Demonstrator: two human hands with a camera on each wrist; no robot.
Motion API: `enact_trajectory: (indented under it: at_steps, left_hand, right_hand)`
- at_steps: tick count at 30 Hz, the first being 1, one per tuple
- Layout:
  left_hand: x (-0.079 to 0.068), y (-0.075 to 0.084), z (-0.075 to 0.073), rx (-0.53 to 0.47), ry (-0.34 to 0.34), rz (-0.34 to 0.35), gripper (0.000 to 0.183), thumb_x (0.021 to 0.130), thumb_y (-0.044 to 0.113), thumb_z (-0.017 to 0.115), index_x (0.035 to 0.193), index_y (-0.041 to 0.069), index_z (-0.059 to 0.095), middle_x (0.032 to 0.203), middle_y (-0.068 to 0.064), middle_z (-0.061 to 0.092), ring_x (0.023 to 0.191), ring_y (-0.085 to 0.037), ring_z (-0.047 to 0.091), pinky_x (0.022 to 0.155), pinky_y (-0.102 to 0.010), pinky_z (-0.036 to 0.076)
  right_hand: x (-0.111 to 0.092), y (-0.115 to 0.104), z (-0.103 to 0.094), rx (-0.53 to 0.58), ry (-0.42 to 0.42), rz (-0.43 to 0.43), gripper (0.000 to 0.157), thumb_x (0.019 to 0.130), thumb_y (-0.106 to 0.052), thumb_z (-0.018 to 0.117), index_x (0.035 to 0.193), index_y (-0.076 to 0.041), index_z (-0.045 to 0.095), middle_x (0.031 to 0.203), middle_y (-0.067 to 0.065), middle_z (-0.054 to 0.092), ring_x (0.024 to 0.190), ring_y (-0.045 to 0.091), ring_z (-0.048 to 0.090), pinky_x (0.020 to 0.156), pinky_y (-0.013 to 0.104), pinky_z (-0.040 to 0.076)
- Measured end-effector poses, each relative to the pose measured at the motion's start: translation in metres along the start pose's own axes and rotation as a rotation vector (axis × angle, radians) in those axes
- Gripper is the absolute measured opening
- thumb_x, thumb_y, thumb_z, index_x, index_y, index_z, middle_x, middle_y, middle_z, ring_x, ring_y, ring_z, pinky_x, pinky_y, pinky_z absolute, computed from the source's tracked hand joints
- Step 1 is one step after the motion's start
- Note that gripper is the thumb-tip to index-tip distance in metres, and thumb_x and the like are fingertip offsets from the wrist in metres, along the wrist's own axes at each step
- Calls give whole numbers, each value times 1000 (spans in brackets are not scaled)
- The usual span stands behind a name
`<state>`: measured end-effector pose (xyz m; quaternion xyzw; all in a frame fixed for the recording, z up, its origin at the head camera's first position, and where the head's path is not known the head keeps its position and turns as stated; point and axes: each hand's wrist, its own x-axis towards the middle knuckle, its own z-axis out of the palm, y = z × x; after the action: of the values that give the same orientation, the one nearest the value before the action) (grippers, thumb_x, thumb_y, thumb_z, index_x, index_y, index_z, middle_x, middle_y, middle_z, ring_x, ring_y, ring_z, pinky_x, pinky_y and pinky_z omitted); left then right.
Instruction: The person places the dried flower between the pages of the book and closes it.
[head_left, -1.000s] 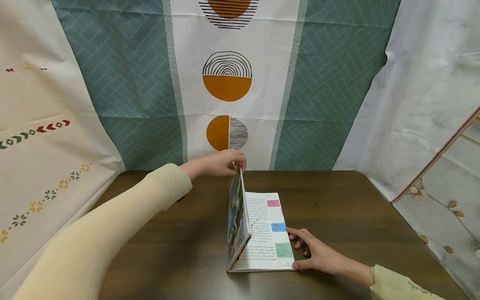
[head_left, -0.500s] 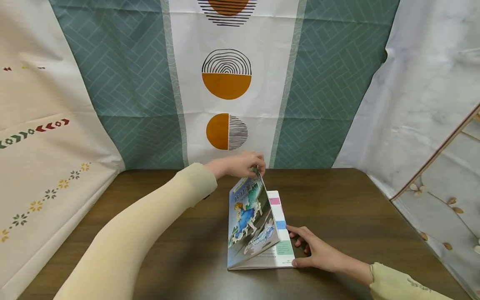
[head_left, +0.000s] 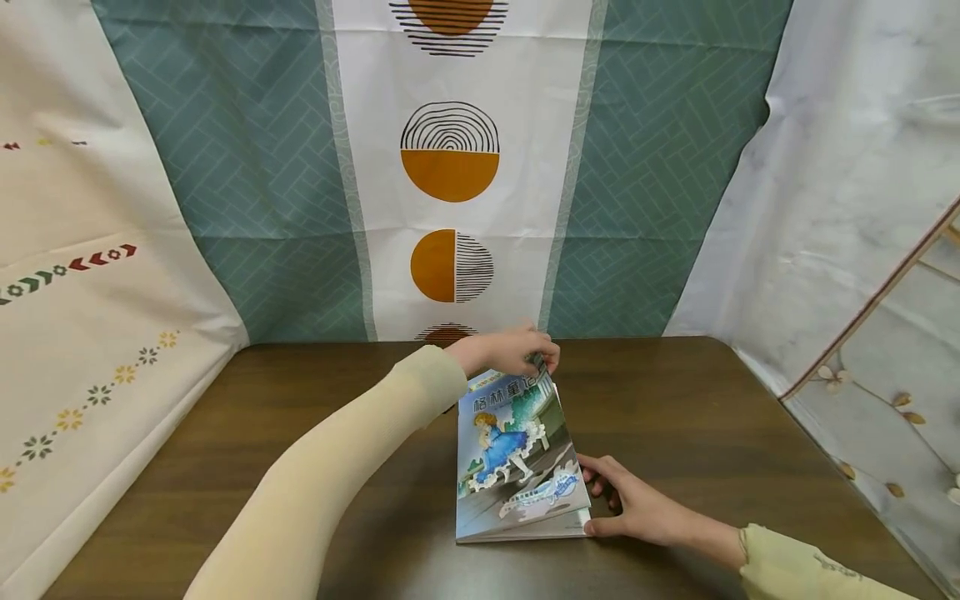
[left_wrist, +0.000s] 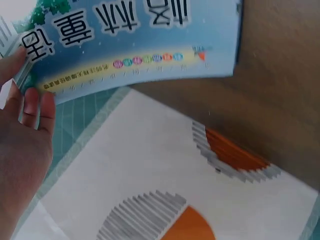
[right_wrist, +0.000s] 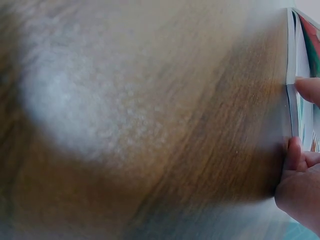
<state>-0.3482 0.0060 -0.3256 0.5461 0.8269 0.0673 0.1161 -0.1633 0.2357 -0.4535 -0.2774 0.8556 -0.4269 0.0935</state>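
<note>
A paperback-sized illustrated book (head_left: 498, 492) lies on the brown table, its blue-toned front cover showing a figure in a blue dress. My left hand (head_left: 517, 350) pinches the cover's upper right corner and holds it slightly raised over the pages. Up close in the left wrist view, the cover (left_wrist: 145, 45) bends a little near the thumb and fingers. At the book's right edge rests my right hand (head_left: 641, 504), thumb by the lower corner and index finger farther up. In the right wrist view, fingertips (right_wrist: 294, 146) touch the book's edge (right_wrist: 290, 50).
The wooden table (head_left: 337, 517) surrounds the book. Behind it hangs a green and white patterned cloth (head_left: 660, 167). A cream cloth (head_left: 97, 333) with small motifs covers the left side, and a marble-patterned one (head_left: 840, 275) the right.
The left hand has moved right and slightly down, swinging the cover from nearly upright to almost flat over the pages. The right hand has stayed at the book's edge.
</note>
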Motion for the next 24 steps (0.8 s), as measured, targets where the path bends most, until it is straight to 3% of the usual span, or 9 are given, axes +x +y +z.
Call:
enact_trajectory:
  at_steps: [9,15,24]
  left_hand:
    - [14,-6,31,-103,29,-10,8,98,10,59,103,17,61,108,0,56,96,-15,29,87,-32,17]
    - [21,-6,48,-103,35,-32,9,99,10,58,100,19,60,107,2,55,94,-15,28,87,-31,18]
    - [24,-4,60,-120,20,-66,9,100,9,56,101,18,58,108,-1,54,96,-16,28,87,-30,20]
  right_hand:
    - [1,2,1,-9,-21,52,81,83,-27,78,148,-1,37,114,9,43,94,3,42,70,21,40]
    - [1,1,0,-3,-28,65,85,82,-28,79,148,3,35,114,10,44,95,2,42,72,20,40]
    - [0,-1,0,3,-30,71,86,82,-27,79,149,4,34,115,10,44,94,2,42,72,20,40]
